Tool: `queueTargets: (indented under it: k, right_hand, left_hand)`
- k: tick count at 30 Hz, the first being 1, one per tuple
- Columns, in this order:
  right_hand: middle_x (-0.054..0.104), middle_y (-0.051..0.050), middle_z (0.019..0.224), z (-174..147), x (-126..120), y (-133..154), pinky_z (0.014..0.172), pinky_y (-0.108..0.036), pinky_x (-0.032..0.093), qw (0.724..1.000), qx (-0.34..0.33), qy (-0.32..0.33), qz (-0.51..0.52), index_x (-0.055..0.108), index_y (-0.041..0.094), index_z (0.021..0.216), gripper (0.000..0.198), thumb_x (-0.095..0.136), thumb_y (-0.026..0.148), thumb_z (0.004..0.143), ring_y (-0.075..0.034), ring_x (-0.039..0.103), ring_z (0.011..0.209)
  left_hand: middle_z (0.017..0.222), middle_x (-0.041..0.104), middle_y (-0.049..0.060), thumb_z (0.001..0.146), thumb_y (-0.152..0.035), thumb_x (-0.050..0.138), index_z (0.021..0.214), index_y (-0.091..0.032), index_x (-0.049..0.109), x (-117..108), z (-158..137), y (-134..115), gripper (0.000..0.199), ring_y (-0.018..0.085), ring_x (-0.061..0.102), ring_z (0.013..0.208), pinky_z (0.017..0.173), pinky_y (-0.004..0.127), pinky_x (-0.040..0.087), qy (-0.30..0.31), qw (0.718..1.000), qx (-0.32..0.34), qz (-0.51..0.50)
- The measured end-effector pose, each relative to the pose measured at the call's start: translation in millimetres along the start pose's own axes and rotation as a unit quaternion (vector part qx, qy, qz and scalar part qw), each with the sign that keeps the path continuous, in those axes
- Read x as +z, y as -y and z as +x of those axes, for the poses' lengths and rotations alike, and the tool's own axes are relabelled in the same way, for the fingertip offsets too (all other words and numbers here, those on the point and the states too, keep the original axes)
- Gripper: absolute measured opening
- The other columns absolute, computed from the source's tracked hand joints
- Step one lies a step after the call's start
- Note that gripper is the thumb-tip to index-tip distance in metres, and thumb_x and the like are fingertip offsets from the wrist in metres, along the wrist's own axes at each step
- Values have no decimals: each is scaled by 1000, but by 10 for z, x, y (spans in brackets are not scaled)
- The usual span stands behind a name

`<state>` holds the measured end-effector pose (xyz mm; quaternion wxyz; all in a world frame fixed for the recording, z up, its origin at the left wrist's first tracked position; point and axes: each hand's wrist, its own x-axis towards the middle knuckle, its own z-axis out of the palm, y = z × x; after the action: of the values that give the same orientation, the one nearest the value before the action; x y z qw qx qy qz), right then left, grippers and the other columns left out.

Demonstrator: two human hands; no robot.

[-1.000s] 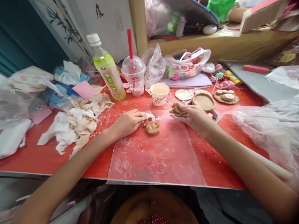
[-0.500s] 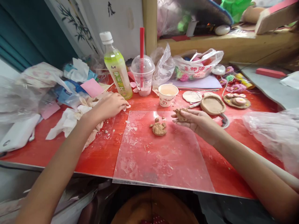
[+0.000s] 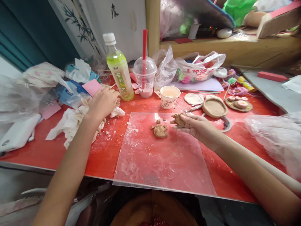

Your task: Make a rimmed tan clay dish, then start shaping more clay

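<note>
My right hand is closed on a rough lump of brown clay above the right side of a clear plastic sheet. On that sheet lies a small clay animal shape, with loose bits of clay by it. My left hand is at the left by the bottle, its fingers curled down and partly hidden. A crumpled white tissue pokes out beneath those fingers. More crumpled tissues lie below and left of this hand.
Behind the sheet stand a green drink bottle, a lidded plastic cup with a red straw and a paper cup of cloudy liquid. A round clay dish and a decorated clay disc sit at right. Plastic bags edge the table.
My left hand has moved left toward the crumpled tissues, and a tissue now shows under its fingers. My right hand stays nearly in place with the clay.
</note>
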<state>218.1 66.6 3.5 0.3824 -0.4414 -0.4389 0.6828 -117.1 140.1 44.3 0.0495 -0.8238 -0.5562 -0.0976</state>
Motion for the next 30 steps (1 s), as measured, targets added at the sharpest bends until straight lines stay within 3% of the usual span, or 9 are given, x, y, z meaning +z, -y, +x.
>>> queueTargets:
  k: [3,6,7,10,13,15,20,30]
  right_hand:
    - [69,-4,87,-5,29,-4,75,-27,55,1000,-2,11,-6,68,20,88,26,67,43,77,-15,66,83]
    - [65,-3,79,-27,92,-6,77,-29,54,1000,-14,13,-14,65,18,74,26,68,44,75,-15,64,81]
    - [63,-2,76,-39,120,-6,77,-29,54,1000,-17,15,-19,63,17,70,27,69,43,74,-14,63,79]
    - [61,-3,74,-82,198,-8,69,-26,53,999,-7,34,-39,63,16,68,26,69,40,74,-13,60,71]
    - [63,-4,77,-118,239,-17,61,-24,51,997,-8,61,-44,66,16,75,24,70,39,74,-13,58,69]
    - [62,-3,75,-135,244,-26,59,-23,50,997,-19,60,-36,66,16,76,25,70,40,73,-12,57,66]
    - [60,-1,64,-151,244,-45,52,-23,45,995,-52,50,-75,66,16,74,24,65,40,78,-10,54,55]
    - [54,3,58,-150,304,-163,46,-21,38,992,-80,32,-91,59,16,71,27,60,40,83,-7,49,49]
  left_hand:
    - [106,58,6,98,-29,24,109,-18,55,-95,-46,-211,35,22,45,108,95,43,37,-121,987,-10,107]
    - [102,60,5,97,-30,30,108,-19,56,-97,-80,-562,30,19,50,102,92,38,41,-181,982,33,48]
    - [100,61,6,97,-29,33,104,-17,58,-65,-94,-701,28,19,52,99,91,37,43,-178,982,66,4]
    - [109,61,8,95,-29,41,111,-14,54,71,-149,-1125,26,19,54,105,94,35,43,-74,972,166,-148]
    - [114,60,9,89,-38,53,121,-14,49,158,-193,-1447,41,19,56,105,90,33,46,26,953,182,-240]
    - [110,61,9,88,-37,55,117,-13,51,174,-207,-1564,38,19,56,102,88,33,46,51,944,185,-266]
    - [94,60,6,90,-27,52,98,-13,55,196,-242,-1634,17,17,58,88,78,30,48,44,948,168,-268]
    - [93,57,9,93,-21,45,100,-10,51,257,-355,-1690,15,19,56,87,78,34,49,13,953,156,-260]
